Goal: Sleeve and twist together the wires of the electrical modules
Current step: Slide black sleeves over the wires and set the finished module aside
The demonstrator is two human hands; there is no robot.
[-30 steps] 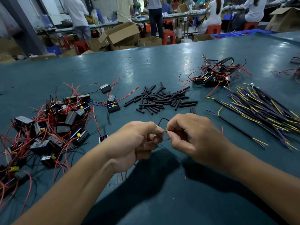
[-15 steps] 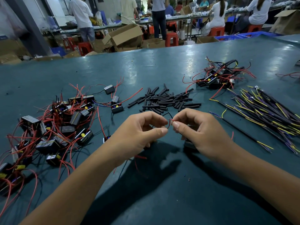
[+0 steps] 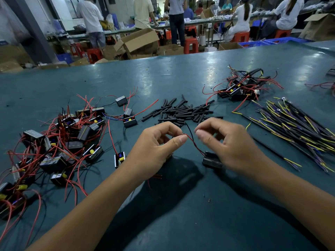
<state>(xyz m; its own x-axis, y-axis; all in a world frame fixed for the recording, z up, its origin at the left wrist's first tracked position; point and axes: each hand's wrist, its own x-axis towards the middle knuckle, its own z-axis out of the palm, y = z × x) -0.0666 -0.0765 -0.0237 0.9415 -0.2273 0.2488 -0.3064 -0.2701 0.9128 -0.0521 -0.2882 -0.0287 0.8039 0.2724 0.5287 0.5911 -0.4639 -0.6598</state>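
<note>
My left hand [image 3: 157, 147] pinches a red wire [image 3: 194, 144] between thumb and forefinger. That wire runs down to a small black module [image 3: 211, 161] below my right hand [image 3: 228, 144]. A black wire [image 3: 188, 129] rises from the same spot towards the sleeves. My right hand is blurred, with thumb and forefinger curled and slightly apart just right of the wires, nothing between them. Red wire ends [image 3: 156, 176] stick out from under my left hand. Black sleeves [image 3: 181, 112] lie in a heap beyond both hands.
A tangle of black modules with red wires [image 3: 59, 142] covers the green table [image 3: 181, 214] at the left, one module [image 3: 119, 159] close to my left wrist. Another module pile [image 3: 241, 89] lies back right, beside a bundle of yellow-tipped wires [image 3: 299, 127]. People work at benches behind.
My hands have drawn apart. The right fingers, which pinched the wire together with the left, have come off it. The module under my right hand now shows.
</note>
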